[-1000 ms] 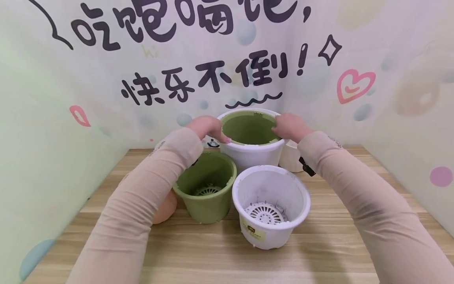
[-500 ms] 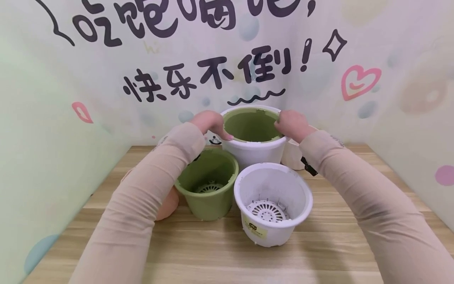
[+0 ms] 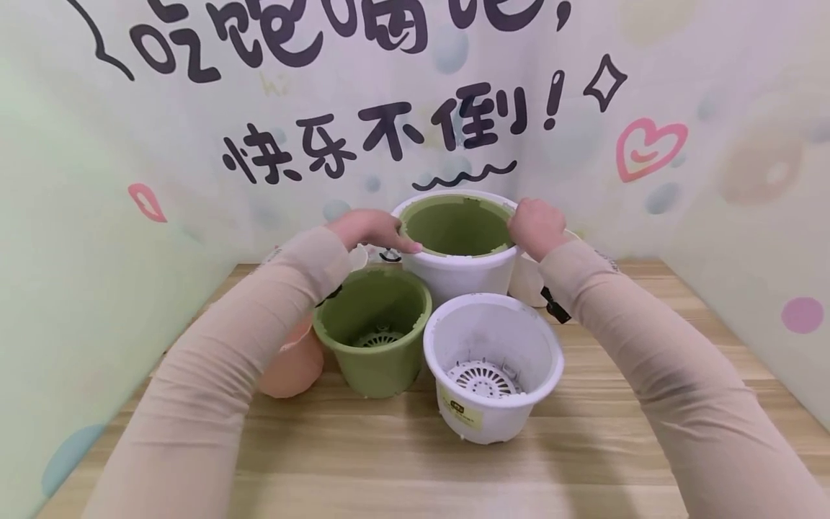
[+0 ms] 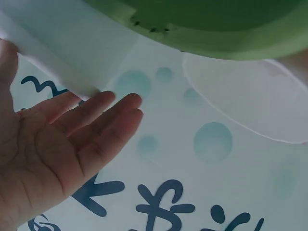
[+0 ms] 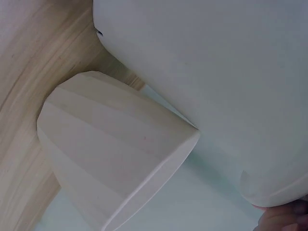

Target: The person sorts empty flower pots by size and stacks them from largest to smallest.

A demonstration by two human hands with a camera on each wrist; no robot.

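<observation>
At the back stands a large white flowerpot (image 3: 463,280) with a green pot (image 3: 457,229) nested inside it. My left hand (image 3: 376,228) is at its left side, thumb near the front rim. In the left wrist view the fingers of that left hand (image 4: 53,134) are extended, tips at the white rim. My right hand (image 3: 537,226) grips the right rim with curled fingers; in the right wrist view only some fingertips (image 5: 284,219) show below the rim. In front stand another green pot (image 3: 379,375) and a white pot (image 3: 486,422) with a slotted bottom.
A peach pot (image 3: 292,367) sits left of the front green one, partly behind the left sleeve. A cream faceted pot (image 5: 115,139) stands beside the large white pot. Another white rim (image 3: 359,257) shows behind the left wrist. A printed cloth wall (image 3: 389,86) backs the wooden table (image 3: 350,461).
My left wrist has dropped and moved slightly left, its hand flatter at the rim. The right hand has turned more upright on its side. The pots keep their places.
</observation>
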